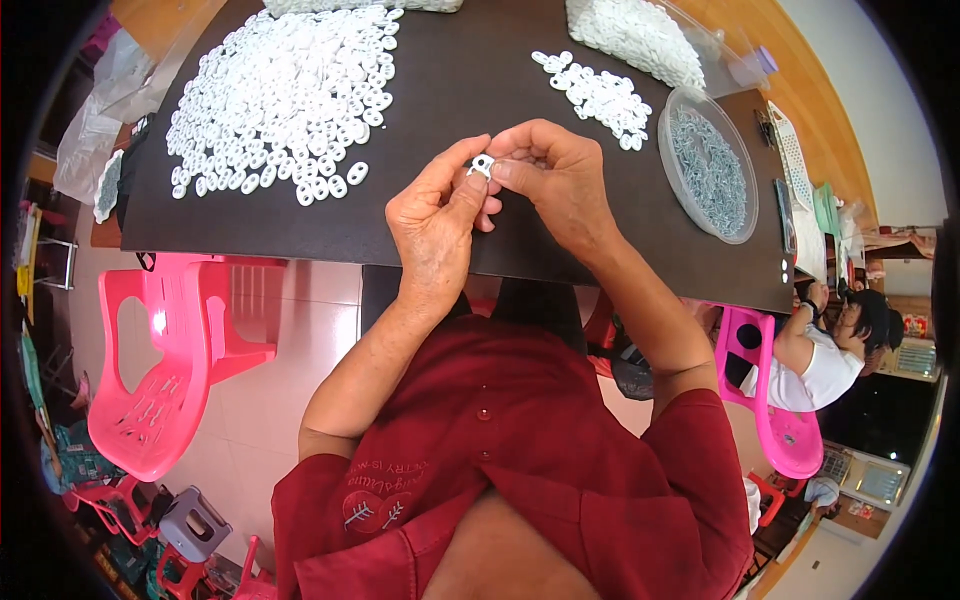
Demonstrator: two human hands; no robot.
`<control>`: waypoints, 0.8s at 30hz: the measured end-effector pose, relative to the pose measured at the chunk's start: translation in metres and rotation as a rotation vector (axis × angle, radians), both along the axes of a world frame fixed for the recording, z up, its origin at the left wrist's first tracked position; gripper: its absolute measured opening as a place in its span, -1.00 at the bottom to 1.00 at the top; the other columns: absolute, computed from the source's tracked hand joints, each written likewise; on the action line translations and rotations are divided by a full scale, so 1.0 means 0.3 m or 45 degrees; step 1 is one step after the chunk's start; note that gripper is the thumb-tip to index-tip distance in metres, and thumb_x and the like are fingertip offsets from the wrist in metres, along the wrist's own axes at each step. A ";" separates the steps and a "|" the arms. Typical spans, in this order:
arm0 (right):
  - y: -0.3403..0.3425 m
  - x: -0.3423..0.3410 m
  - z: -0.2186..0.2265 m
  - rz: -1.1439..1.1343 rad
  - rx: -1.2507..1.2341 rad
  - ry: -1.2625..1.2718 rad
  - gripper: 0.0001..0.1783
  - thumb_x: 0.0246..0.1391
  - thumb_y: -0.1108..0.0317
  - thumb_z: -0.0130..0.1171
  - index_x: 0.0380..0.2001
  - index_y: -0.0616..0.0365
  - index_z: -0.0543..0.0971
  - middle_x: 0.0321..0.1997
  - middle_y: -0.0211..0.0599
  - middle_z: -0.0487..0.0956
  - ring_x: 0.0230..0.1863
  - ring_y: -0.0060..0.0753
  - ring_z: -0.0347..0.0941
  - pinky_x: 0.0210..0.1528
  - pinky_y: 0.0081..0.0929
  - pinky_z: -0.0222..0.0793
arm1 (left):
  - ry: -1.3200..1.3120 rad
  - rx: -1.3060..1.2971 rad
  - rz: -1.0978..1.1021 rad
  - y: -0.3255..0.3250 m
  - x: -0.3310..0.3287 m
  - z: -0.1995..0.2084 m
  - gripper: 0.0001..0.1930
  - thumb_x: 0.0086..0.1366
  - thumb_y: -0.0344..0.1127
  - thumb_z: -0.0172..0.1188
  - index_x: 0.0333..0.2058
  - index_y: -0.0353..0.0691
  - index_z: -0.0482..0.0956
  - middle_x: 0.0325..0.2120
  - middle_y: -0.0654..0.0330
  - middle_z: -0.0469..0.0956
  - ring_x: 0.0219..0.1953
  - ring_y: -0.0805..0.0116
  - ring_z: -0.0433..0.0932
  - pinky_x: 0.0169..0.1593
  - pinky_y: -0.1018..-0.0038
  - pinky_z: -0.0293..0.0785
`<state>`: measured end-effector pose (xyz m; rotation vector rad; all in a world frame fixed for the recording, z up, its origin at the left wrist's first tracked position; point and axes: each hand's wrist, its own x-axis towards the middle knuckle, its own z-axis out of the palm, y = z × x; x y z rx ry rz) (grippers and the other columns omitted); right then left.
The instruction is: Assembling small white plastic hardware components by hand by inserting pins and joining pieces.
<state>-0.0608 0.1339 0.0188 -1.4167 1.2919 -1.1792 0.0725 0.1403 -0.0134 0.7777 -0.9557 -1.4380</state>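
Both my hands meet over the near edge of a dark table (450, 80). My left hand (437, 222) and my right hand (556, 178) pinch one small white plastic piece (483, 165) between their fingertips. A big heap of the same white oval pieces (290, 90) lies at the far left of the table. A smaller group of white pieces (600, 95) sits just beyond my right hand. To the right stands a round clear dish (708, 165) full of small grey metal parts.
A clear bag of white pieces (635, 35) lies at the far right of the table. A pink plastic chair (180, 350) stands at the left below the table. Another person (830, 350) sits on a pink chair at the right.
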 end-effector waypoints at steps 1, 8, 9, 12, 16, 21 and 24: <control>-0.002 -0.003 0.000 0.008 -0.006 0.009 -0.85 -0.07 0.59 0.15 -0.34 0.32 0.56 -0.44 -0.37 0.56 -0.40 -0.65 0.46 -0.31 -0.68 0.40 | -0.009 0.003 0.002 0.000 0.000 0.001 -0.76 0.22 -0.56 0.06 -0.12 -0.43 0.49 -0.53 0.21 0.49 -0.53 0.50 0.46 -0.50 0.63 0.43; 0.009 0.005 -0.024 0.067 -0.079 0.000 -0.75 -0.10 0.58 0.20 -0.25 0.27 0.54 -0.42 -0.40 0.53 -0.41 -0.67 0.42 -0.33 -0.69 0.36 | 0.058 0.075 0.032 -0.015 0.004 0.019 -0.77 0.20 -0.61 0.03 -0.15 -0.43 0.51 -0.58 0.26 0.46 -0.57 0.56 0.43 -0.51 0.66 0.40; 0.010 0.005 -0.031 0.070 -0.080 -0.002 -0.75 -0.10 0.58 0.20 -0.25 0.27 0.54 -0.42 -0.40 0.53 -0.41 -0.67 0.42 -0.33 -0.69 0.36 | 0.093 0.070 0.027 -0.020 0.007 0.017 -0.77 0.19 -0.62 0.03 -0.15 -0.45 0.50 -0.58 0.24 0.47 -0.58 0.55 0.43 -0.50 0.65 0.40; 0.009 0.006 -0.041 0.021 -0.469 0.434 -0.68 -0.14 0.58 0.22 -0.21 0.19 0.54 -0.40 -0.42 0.49 -0.40 -0.65 0.39 -0.34 -0.65 0.34 | 0.119 0.094 0.031 -0.027 0.011 0.030 -0.77 0.18 -0.62 0.02 -0.16 -0.48 0.50 -0.58 0.23 0.49 -0.58 0.54 0.43 -0.47 0.65 0.39; 0.008 0.017 -0.041 -0.035 -0.626 0.574 -0.63 -0.19 0.59 0.22 -0.21 0.14 0.54 -0.39 -0.38 0.47 -0.37 -0.55 0.37 -0.34 -0.61 0.33 | 0.134 0.127 0.049 -0.026 0.013 0.030 -0.77 0.19 -0.61 0.03 -0.16 -0.49 0.49 -0.56 0.21 0.51 -0.59 0.55 0.42 -0.44 0.65 0.38; 0.002 0.026 -0.055 -0.081 -0.831 0.677 -0.64 -0.21 0.60 0.21 -0.22 0.17 0.54 -0.36 -0.30 0.50 -0.37 -0.42 0.39 -0.34 -0.55 0.34 | 0.144 0.146 0.035 -0.020 0.019 0.043 -0.76 0.17 -0.60 0.04 -0.16 -0.51 0.49 -0.56 0.22 0.51 -0.58 0.56 0.42 -0.45 0.65 0.38; -0.002 0.035 -0.053 -0.154 -0.988 0.708 -0.75 -0.25 0.54 0.20 -0.36 0.20 0.51 -0.42 -0.26 0.50 -0.42 -0.22 0.37 -0.40 -0.37 0.30 | 0.164 0.172 0.033 -0.017 0.020 0.047 -0.76 0.17 -0.58 0.05 -0.17 -0.53 0.48 -0.55 0.22 0.51 -0.58 0.56 0.42 -0.44 0.65 0.38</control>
